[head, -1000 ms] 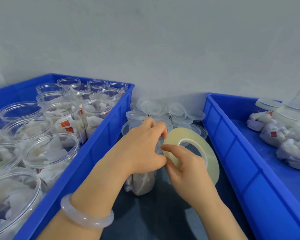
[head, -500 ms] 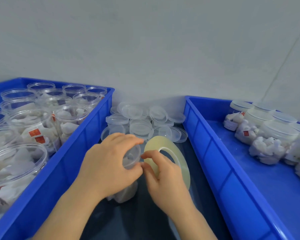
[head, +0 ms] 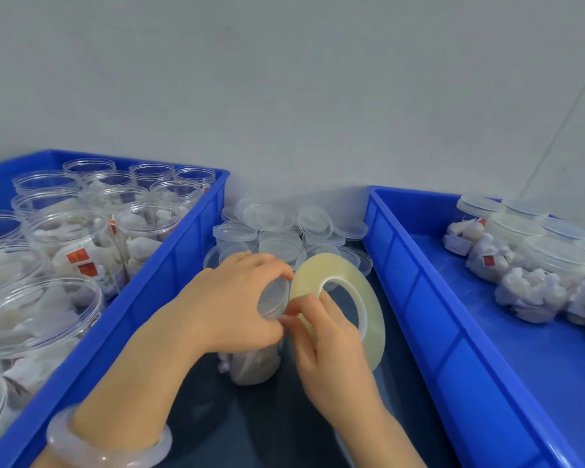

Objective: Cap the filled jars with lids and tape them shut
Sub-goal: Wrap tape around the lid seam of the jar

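Observation:
A clear jar (head: pixel 250 366) filled with white pieces stands on the dark table between two blue bins, tilted toward the right. A clear lid (head: pixel 273 298) caps it. My left hand (head: pixel 230 305) grips the lid and the top of the jar from the left. A large flat roll of yellowish clear tape (head: pixel 372 295) stands on edge right beside the lid. My right hand (head: pixel 328 346) holds the roll, with thumb and forefinger pinching at the lid's rim; the tape end itself is too small to make out.
A heap of loose clear lids (head: pixel 284 228) lies behind the jar against the wall. The left blue bin (head: pixel 169 275) holds several open filled jars. The right blue bin (head: pixel 419 292) holds several capped jars (head: pixel 527 265) at its far end.
The view has shifted, so everything sits differently in frame. The jar's lid has turned more toward the tape roll, and my right fingers have closed in on its rim.

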### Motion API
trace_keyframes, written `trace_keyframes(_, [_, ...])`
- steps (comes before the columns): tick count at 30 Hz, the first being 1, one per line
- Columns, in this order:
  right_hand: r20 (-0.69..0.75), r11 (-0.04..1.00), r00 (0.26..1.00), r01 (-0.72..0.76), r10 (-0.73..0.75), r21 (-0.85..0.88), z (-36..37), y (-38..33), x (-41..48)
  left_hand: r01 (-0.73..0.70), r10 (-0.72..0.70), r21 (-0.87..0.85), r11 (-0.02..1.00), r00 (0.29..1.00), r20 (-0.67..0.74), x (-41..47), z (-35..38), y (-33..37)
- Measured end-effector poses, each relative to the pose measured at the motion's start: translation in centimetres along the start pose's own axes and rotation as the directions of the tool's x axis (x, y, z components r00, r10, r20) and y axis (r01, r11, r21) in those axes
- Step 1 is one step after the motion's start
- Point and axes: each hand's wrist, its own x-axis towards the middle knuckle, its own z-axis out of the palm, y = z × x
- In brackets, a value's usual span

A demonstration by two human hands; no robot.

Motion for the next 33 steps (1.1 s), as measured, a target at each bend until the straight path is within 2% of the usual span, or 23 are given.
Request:
trace_keyframes(9, [0.033, 0.999, 0.999, 0.041, -0.041, -0.027, -0.5, 0.1, 0.1, -0.033, 0.031, -0.057, 0.998, 0.998, -0.049, -0.1, 0.2, -0.7])
trace_keyframes(13, [0.053, 0.994, 0.997, 0.063, -0.058, -0.094, -0.8, 0.1, 0.2, -0.037, 0.032, -0.061, 0.997, 0.996, -0.088, -0.1, 0.6, -0.9])
trace_keyframes(20, [0.092, 0.990, 0.993, 0.079, -0.068, -0.115, -1.5, 0.3, 0.2, -0.032, 0.028, -0.095, 0.995, 0.999, -0.045, 0.0, 0.4, -1.3])
trace_keyframes(33, [0.138, 1.000, 0.990, -0.020, 0.020, -0.005, -0.9, 1.1, 1.3, -0.005, 0.000, -0.073, 0.997, 0.998, -0.062, -0.1, 0.3, -0.5])
